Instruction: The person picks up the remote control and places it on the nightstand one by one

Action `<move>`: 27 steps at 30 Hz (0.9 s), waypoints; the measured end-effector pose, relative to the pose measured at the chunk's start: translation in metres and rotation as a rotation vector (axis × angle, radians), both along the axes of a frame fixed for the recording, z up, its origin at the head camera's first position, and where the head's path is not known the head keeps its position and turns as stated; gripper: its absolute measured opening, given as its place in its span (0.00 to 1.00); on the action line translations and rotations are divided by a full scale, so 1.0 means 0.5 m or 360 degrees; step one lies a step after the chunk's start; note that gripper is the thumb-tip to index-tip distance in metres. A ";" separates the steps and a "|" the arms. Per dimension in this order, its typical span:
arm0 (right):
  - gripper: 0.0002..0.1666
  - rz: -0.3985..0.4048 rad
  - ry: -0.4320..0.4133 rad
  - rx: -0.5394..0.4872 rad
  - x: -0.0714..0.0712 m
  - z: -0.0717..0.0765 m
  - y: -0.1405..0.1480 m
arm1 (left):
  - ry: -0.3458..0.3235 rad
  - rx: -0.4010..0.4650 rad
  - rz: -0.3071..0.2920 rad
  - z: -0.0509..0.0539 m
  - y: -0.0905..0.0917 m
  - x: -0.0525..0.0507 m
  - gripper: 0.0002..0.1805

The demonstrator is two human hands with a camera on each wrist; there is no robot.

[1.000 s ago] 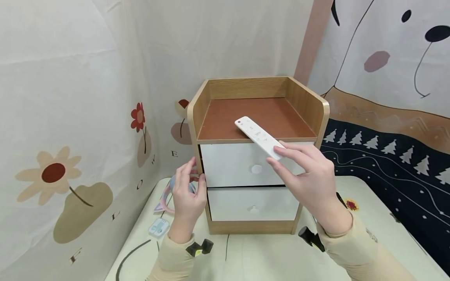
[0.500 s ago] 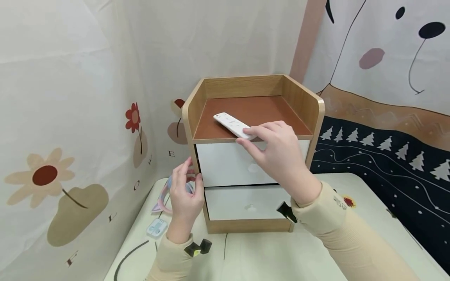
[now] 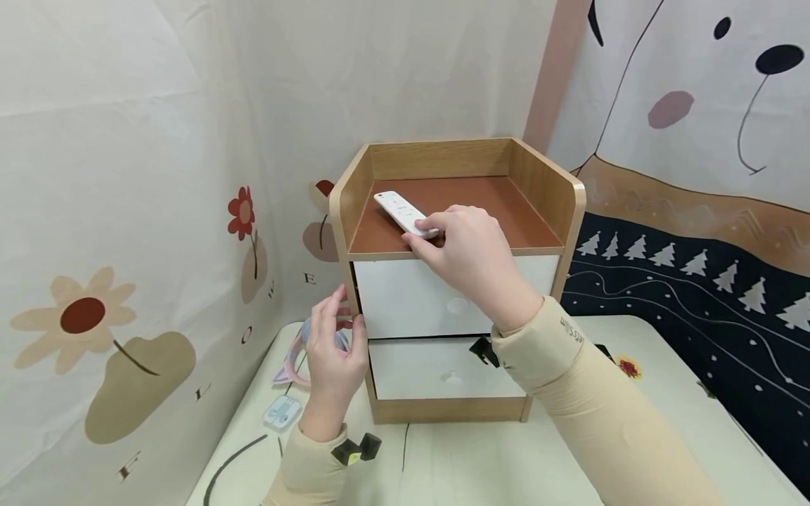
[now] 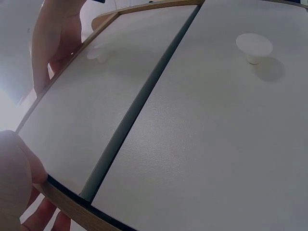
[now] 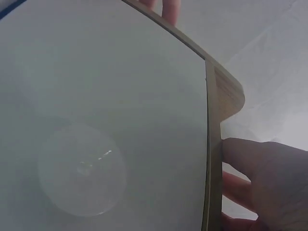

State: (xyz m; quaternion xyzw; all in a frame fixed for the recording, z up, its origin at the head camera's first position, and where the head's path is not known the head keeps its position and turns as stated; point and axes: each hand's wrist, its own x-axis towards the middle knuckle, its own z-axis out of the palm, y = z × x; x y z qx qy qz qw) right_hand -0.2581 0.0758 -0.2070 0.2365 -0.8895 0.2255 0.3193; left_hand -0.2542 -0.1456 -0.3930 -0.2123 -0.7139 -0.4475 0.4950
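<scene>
A white remote (image 3: 400, 211) lies slanted over the brown top shelf (image 3: 468, 200) of a small wooden cabinet, its near end pinched by my right hand (image 3: 471, 256). Whether its underside touches the shelf is hard to tell. My left hand (image 3: 335, 358) grips the cabinet's left side edge, thumb at the front and fingers around the side, also seen in the left wrist view (image 4: 19, 178). Two white drawer fronts (image 3: 405, 299) face me, both closed, with round knobs (image 4: 254, 45). The right wrist view has the right hand (image 5: 269, 178) at the cabinet's top edge.
Left of the cabinet on the pale table (image 3: 443, 464) are a pastel headband-like item (image 3: 294, 362), a light blue case (image 3: 282, 412) and a dark cable (image 3: 230, 460). A small red and yellow flower (image 3: 628, 367) is at the right. Printed cloth hangs behind.
My right hand has moved left and inward with the remote, from in front of the upper drawer to over the shelf. My left hand keeps its hold on the cabinet's side.
</scene>
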 end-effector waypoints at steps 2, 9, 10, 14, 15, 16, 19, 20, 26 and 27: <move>0.18 -0.0016 -0.0068 0.0027 -0.005 0.011 -0.007 | -0.0002 0.0004 0.0002 0.002 0.000 0.000 0.31; 0.18 -0.0028 -0.0238 0.0071 -0.029 0.032 -0.029 | 0.0070 -0.0013 0.0004 0.000 -0.002 -0.006 0.32; 0.19 -0.0031 -0.0258 0.0077 -0.033 0.034 -0.032 | 0.0084 -0.0017 0.0007 -0.002 -0.002 -0.007 0.32; 0.19 -0.0040 -0.0318 0.0078 -0.047 0.042 -0.038 | 0.0038 -0.0006 0.0000 -0.002 -0.001 -0.003 0.32; 0.19 -0.0039 -0.0332 0.0076 -0.050 0.044 -0.039 | 0.0029 -0.0008 -0.0001 -0.002 -0.001 -0.002 0.32; 0.19 -0.0039 -0.0346 0.0076 -0.053 0.047 -0.040 | 0.0020 -0.0008 -0.0003 -0.002 -0.001 -0.001 0.32; 0.19 -0.0021 -0.0370 0.0087 -0.064 0.055 -0.041 | -0.0010 -0.0008 -0.0004 -0.001 0.000 0.001 0.31; 0.19 -0.0014 -0.0375 0.0096 -0.067 0.057 -0.042 | -0.0007 -0.0009 -0.0002 -0.001 0.000 0.001 0.31; 0.19 0.0031 -0.0365 0.0092 -0.085 0.061 -0.045 | 0.0060 -0.0017 0.0008 -0.001 0.001 -0.002 0.32; 0.19 0.0033 -0.0360 0.0082 -0.087 0.060 -0.045 | 0.0077 -0.0021 0.0011 0.000 0.002 -0.003 0.32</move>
